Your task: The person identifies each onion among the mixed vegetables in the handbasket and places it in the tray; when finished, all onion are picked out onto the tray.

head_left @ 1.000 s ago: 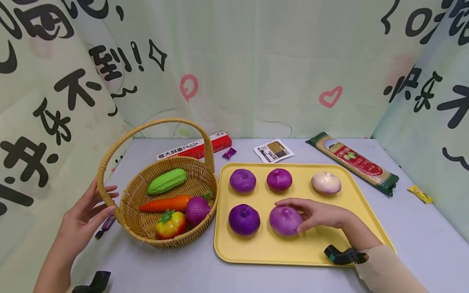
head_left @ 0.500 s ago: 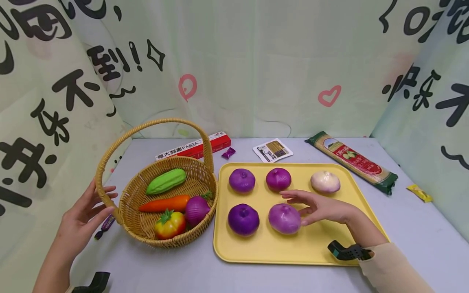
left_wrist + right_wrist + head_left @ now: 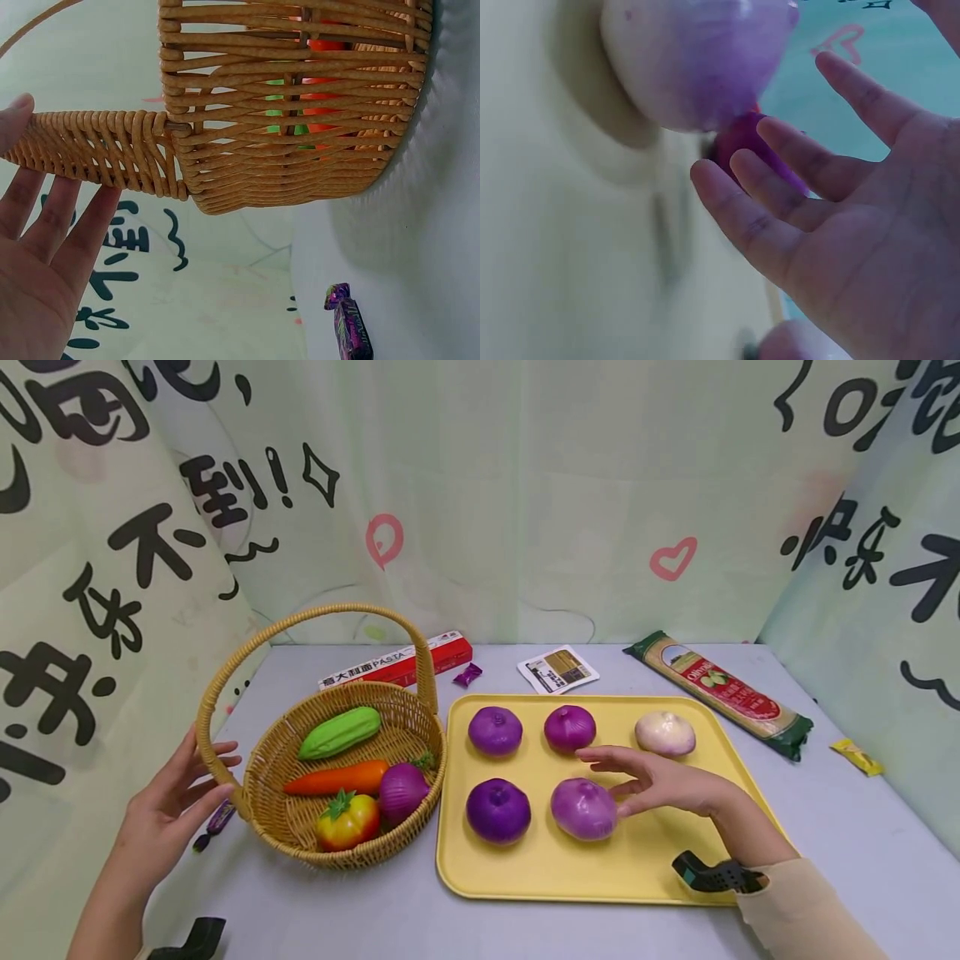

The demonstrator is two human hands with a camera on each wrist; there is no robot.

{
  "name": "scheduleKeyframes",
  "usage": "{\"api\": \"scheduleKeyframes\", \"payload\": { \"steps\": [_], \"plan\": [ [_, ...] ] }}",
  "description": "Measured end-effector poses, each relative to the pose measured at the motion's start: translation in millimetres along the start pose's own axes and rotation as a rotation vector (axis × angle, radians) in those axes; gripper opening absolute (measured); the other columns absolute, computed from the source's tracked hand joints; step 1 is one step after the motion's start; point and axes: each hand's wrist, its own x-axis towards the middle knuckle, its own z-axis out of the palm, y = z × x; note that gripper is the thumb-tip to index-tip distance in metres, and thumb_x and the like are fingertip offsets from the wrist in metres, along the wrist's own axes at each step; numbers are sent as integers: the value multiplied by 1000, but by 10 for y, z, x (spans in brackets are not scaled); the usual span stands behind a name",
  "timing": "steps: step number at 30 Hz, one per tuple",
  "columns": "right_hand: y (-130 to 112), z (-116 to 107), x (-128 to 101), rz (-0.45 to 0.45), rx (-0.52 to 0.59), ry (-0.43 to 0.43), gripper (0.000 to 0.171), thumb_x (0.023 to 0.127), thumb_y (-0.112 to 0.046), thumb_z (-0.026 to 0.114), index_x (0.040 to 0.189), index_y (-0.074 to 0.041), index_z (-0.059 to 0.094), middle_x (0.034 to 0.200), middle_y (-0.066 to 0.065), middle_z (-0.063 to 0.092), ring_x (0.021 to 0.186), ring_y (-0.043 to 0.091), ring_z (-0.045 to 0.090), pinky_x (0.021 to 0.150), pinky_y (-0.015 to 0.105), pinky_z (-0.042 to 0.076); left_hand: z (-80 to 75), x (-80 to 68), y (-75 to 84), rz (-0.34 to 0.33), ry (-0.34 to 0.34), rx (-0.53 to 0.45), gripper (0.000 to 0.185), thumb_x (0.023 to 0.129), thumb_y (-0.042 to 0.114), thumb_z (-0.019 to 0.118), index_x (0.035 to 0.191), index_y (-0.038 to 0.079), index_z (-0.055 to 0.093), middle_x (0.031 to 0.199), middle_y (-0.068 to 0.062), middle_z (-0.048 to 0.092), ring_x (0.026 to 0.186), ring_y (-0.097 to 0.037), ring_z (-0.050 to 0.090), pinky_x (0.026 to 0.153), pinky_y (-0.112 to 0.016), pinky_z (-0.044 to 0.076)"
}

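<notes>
My left hand (image 3: 161, 814) holds the side of the handle (image 3: 315, 612) of a wicker basket (image 3: 360, 859); in the left wrist view the thumb lies on one side of it, the fingers (image 3: 86, 229) on the other. Inside the basket lie a green gourd (image 3: 340, 732), a carrot (image 3: 337, 778), a red-yellow tomato (image 3: 347, 822) and a purple onion (image 3: 403, 792). Over the yellow tray (image 3: 570, 887), my right hand (image 3: 667, 785) is spread with nothing in its grasp, fingertips close beside a light purple onion (image 3: 581, 810). The right wrist view shows a gap between fingers (image 3: 731, 202) and onion.
On the tray also sit a dark purple onion (image 3: 498, 811), two purple onions (image 3: 495, 731) behind and a whitish onion (image 3: 666, 733). Beyond it lie a red pasta box (image 3: 442, 653), a white packet (image 3: 558, 669) and a pasta bag (image 3: 723, 689). Wrapped candies (image 3: 858, 757) lie around.
My right hand has let go of the light purple onion; its fingers have spread and moved slightly away to the right. The onion stays on the tray. My left hand has not moved.
</notes>
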Motion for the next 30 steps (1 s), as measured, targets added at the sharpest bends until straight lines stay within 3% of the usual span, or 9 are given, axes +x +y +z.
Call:
{"api": "scheduleKeyframes", "payload": {
  "steps": [2,6,9,11,14,18,21,25,30],
  "plan": [
    [-44,-42,-21,-4,-17,34,69,87,-12,63,147,-9,28,152,21,24,137,44,26,101,28,48,-2,-3,1,-1,-1,-2,89,80,-15,62,151,18,20,122,31,51,106,16,53,82,0,43],
    [-140,-144,-59,-29,-49,100,67,88,-11,61,146,-5,28,151,24,25,132,9,40,98,25,49,-4,-9,3,-5,0,-2,89,80,-15,62,151,18,20,122,31,51,106,16,53,82,0,43],
    [-214,-200,-52,-48,-74,117,68,88,-12,61,146,-3,28,150,25,26,121,-12,40,96,21,49,-5,-13,5,-11,1,-7,88,81,-14,62,151,18,20,122,30,51,106,15,53,82,0,43],
    [-264,-218,-27,-55,-96,114,68,88,-13,62,146,-3,28,150,24,27,124,-8,42,96,22,49,-4,-17,13,-19,2,-7,88,81,-13,62,151,19,20,121,30,51,106,16,53,82,1,43],
    [-346,-215,33,-63,-127,100,68,88,-13,62,146,-6,29,150,20,30,132,15,41,97,25,49,-1,-18,24,-30,3,-11,87,82,-12,62,151,20,20,121,30,52,106,15,53,81,1,43],
    [-455,-188,150,-73,-129,65,67,88,-13,62,147,-8,29,150,19,31,135,40,32,102,38,46,0,-17,36,-46,2,-5,86,83,-10,62,151,21,20,121,31,52,106,15,53,81,1,44],
    [-544,-161,277,-59,-136,39,68,89,-18,63,147,-13,30,150,17,32,137,41,31,106,49,41,0,-19,35,-56,2,2,86,83,-9,62,151,23,20,120,33,51,106,15,52,81,1,43],
    [-701,-99,501,-40,-174,2,68,87,-27,65,146,-24,32,151,8,35,136,35,36,108,48,38,-2,-13,20,-44,3,-5,86,83,-10,62,151,21,20,121,32,51,106,15,53,81,1,43],
    [-933,17,818,-138,-180,-105,69,86,-29,67,146,-18,34,150,8,35,136,33,36,109,47,38,6,-6,12,-24,0,-10,86,82,-12,62,151,20,20,122,30,51,106,15,53,82,0,43]
  ]
}}
